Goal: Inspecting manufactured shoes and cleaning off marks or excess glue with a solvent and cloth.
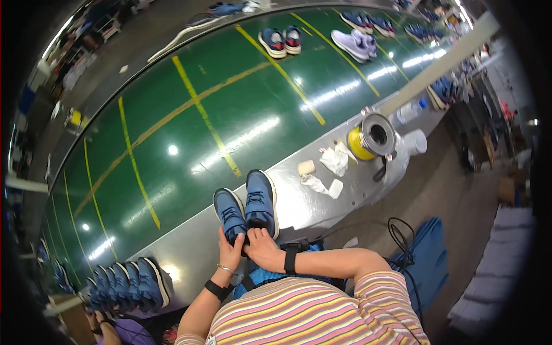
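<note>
A pair of blue sneakers with dark toes and white soles rests on the metal ledge, toes pointing away from me. My left hand [230,252] is closed round the heel of the left sneaker [231,214]. My right hand [265,252] has its fingers bent at the heels, between that shoe and the right sneaker [260,198]. Its fingertips press on the left shoe's heel collar, and the fingers partly hide what they grip. Black bands circle both of my forearms near the wrists.
Right along the metal ledge [299,211] lie white cloths [335,161], small pale blocks [306,167] and a yellow-and-grey round container [372,137]. Several blue shoes [132,284] stand at left, near another person's arm. The green conveyor belt [167,135] carries more shoes, including a lilac pair [353,45].
</note>
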A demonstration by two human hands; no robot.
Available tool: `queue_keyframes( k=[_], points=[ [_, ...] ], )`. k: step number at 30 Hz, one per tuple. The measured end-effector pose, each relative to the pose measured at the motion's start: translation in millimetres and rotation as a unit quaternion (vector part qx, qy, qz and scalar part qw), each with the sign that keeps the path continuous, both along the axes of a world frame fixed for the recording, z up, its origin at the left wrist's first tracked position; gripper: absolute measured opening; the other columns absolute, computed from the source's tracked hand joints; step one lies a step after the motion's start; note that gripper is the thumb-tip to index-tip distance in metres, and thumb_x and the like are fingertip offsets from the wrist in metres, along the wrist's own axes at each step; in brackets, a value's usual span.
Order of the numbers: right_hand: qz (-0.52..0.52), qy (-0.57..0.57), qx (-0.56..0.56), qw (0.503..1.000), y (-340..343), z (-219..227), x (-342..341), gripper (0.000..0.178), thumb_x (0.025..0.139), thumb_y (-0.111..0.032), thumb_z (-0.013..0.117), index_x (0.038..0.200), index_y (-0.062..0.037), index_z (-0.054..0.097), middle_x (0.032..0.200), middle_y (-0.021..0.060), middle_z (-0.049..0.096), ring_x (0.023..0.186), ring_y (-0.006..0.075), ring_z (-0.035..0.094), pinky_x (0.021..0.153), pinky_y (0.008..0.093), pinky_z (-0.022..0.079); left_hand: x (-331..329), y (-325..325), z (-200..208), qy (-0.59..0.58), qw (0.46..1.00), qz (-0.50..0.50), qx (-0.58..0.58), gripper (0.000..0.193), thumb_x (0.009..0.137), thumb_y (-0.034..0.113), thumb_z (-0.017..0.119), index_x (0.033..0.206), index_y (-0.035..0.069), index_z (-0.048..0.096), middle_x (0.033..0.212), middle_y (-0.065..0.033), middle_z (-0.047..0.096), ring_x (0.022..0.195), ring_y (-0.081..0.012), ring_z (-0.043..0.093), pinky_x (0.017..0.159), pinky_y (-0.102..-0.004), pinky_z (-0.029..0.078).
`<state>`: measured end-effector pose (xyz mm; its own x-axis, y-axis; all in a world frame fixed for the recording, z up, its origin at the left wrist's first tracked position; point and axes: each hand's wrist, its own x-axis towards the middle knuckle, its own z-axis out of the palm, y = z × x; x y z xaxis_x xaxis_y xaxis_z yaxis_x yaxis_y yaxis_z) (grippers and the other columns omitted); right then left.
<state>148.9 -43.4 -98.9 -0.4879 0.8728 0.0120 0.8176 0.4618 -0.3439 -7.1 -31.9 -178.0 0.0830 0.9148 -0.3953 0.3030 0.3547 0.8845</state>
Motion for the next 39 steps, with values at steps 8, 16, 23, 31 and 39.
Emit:
queue_keyframes(
  k=[8,16,23,31,39],
  points=[
    [-0.036,-0.031,0.017,0.999,3,-3,3,0.02,0.07,-0.018,0.052,0.07,-0.0035,0.065,0.083,0.0137,0.05,0.084,0.0268,0.045,0.072,0.0346,0.033,13,10,42,-0.056,0.996,-0.029,-0.057,0.066,0.088,0.026,0.053,0.134,-0.002,0.015,0.111,-0.0144,0.048,0.095,-0.0182,0.05,0.081,-0.0278,0.043],
    [0.045,0.069,-0.155,0.984,33,8,56,0.033,0.067,-0.036,0.066,0.09,-0.0133,0.064,0.077,0.0159,0.052,0.085,0.0333,0.051,0.076,0.0418,0.033,1,2,41,0.042,0.994,0.005,-0.104,0.063,0.085,0.032,0.054,0.132,0.0,0.027,0.116,-0.0211,0.045,0.103,-0.0251,0.05,0.083,-0.0324,0.044],
    [0.093,0.006,-0.142,0.985,243,59,54,0.038,0.068,-0.045,0.063,0.089,-0.0137,0.065,0.076,0.012,0.062,0.079,0.0276,0.059,0.071,0.0418,0.04,-53,-16,53,0.018,0.989,0.145,0.009,0.032,0.084,0.013,0.055,0.114,0.003,0.051,0.105,-0.0085,0.051,0.092,-0.0146,0.051,0.073,-0.0245,0.047],
    [-0.107,-0.1,0.034,0.989,543,-65,166,0.058,0.063,-0.03,0.067,0.115,-0.0094,0.05,0.105,0.0252,0.054,0.098,0.0393,0.052,0.082,0.0416,0.044,-145,-30,108,0.386,0.873,0.292,0.057,0.038,0.068,0.011,0.065,0.104,0.009,0.056,0.097,-0.013,0.049,0.089,-0.0279,0.048,0.078,-0.0352,0.041],
    [0.041,0.026,0.09,0.995,459,-16,87,0.053,0.063,-0.003,0.066,0.112,-0.0046,0.047,0.109,0.0207,0.046,0.103,0.0367,0.045,0.091,0.041,0.035,-271,-98,117,0.604,0.748,-0.052,-0.27,0.06,0.056,0.033,0.074,0.112,0.02,0.057,0.128,-0.0173,0.032,0.126,-0.0326,0.022,0.102,-0.0582,0.009]
  ],
)
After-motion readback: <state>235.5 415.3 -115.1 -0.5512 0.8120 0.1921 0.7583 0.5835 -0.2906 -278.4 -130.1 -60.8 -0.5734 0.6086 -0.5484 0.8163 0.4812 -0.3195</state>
